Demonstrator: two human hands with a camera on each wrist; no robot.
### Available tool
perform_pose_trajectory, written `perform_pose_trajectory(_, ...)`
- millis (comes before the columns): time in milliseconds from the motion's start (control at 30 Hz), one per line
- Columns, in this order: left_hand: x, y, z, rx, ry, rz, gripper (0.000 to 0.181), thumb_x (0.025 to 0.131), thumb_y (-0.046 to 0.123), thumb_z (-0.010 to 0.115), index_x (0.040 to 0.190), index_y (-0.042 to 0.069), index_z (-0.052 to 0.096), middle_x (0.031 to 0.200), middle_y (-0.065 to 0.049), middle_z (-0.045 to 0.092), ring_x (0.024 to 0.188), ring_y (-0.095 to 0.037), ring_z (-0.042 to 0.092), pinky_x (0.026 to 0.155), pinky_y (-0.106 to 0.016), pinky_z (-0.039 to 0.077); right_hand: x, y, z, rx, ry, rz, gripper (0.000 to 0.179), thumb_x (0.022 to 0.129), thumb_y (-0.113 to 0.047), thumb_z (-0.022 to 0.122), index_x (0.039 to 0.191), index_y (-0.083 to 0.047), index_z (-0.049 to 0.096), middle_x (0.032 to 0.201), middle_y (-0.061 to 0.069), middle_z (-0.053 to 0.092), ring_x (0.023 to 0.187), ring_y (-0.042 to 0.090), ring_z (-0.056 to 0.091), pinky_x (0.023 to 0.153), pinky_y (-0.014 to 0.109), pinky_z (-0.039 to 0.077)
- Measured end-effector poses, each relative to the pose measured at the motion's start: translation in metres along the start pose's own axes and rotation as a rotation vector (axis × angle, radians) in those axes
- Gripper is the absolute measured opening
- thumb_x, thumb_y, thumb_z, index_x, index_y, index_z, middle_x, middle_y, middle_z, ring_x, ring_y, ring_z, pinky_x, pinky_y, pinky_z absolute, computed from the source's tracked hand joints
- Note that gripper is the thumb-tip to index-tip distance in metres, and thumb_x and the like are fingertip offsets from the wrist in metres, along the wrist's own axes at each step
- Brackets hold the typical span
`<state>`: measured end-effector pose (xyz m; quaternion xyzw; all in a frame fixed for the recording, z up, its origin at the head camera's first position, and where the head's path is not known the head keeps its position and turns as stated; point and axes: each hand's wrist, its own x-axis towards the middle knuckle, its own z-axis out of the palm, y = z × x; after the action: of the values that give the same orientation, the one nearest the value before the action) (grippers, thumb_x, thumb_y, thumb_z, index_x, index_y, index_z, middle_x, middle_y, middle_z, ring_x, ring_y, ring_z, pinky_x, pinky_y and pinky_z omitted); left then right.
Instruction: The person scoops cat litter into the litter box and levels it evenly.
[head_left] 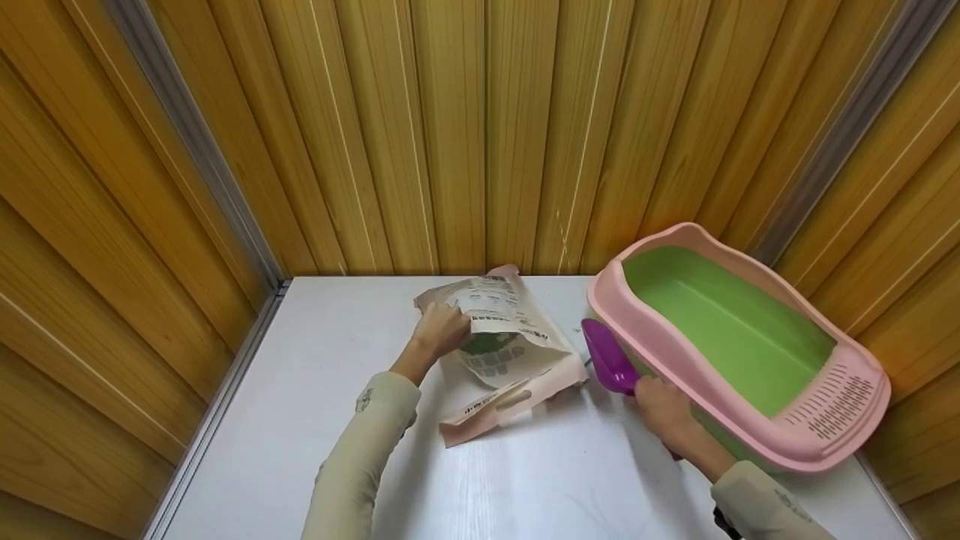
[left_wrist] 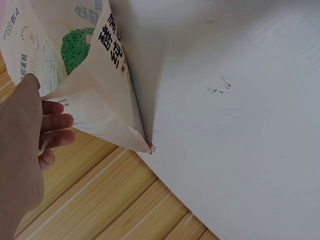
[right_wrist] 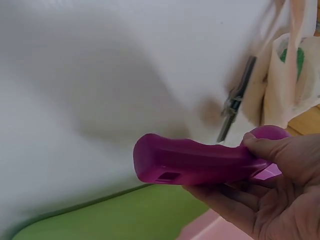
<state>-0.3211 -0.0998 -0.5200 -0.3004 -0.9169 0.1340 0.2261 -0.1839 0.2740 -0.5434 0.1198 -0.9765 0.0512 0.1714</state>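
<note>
My left hand [head_left: 442, 328] pinches the upper edge of an open pale-pink bag [head_left: 529, 300] and holds its mouth apart. Green pellets [left_wrist: 75, 50] show inside the bag in the left wrist view. The bag lies on the white table with its torn front strip [head_left: 487, 420] folded toward me. In my right hand [head_left: 667, 412] is a purple scoop [head_left: 606, 358], gripped by its handle [right_wrist: 195, 161]. Its bowl points away from me, between the bag and the pink-and-green litter box [head_left: 660, 337]. No pellets are visible in the scoop.
The litter box stands at the right of the white table [head_left: 330, 360], and its slotted end faces the near right. A dark, narrow object [right_wrist: 239, 100] lies beside the bag. Wood-patterned walls [head_left: 450, 135] close off the back and both sides.
</note>
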Motion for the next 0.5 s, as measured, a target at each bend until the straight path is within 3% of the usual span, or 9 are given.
perform_pose_trajectory(267,0.002,-0.003,-0.002,0.012,-0.017,-0.013,0.026,0.091,0.024,0.064,0.066,0.016,0.069,0.063,-0.002,0.066,0.051,-0.017,0.044,0.054,-0.039,0.054,0.012,-0.031,-0.013,-0.050,0.214,-0.128,0.039,0.075,-0.026,0.085,0.073,0.001,0.057,0.056,0.015,0.060,0.047,0.031,0.060,0.041,0.042,0.044)
perform_pose_trajectory(367,0.003,-0.005,-0.003,0.019,-0.035,-0.023,0.025,0.092,0.023,0.063,0.069,0.016,0.070,0.065,-0.002,0.067,0.052,-0.017,0.045,0.054,-0.039,0.054,0.015,-0.044,-0.018,-0.059,0.209,-0.145,0.039,0.078,-0.029,0.082,0.078,-0.001,0.056,0.058,0.014,0.060,0.048,0.031,0.062,0.041,0.043,0.044)
perform_pose_trajectory(500,0.004,-0.007,-0.004,0.017,-0.049,-0.042,0.025,0.093,0.022,0.062,0.071,0.016,0.072,0.067,-0.003,0.067,0.052,-0.017,0.046,0.055,-0.039,0.054,0.019,-0.059,-0.021,-0.013,0.128,-0.163,0.036,0.084,-0.029,0.077,0.083,-0.003,0.053,0.064,0.011,0.059,0.050,0.030,0.062,0.042,0.044,0.047)
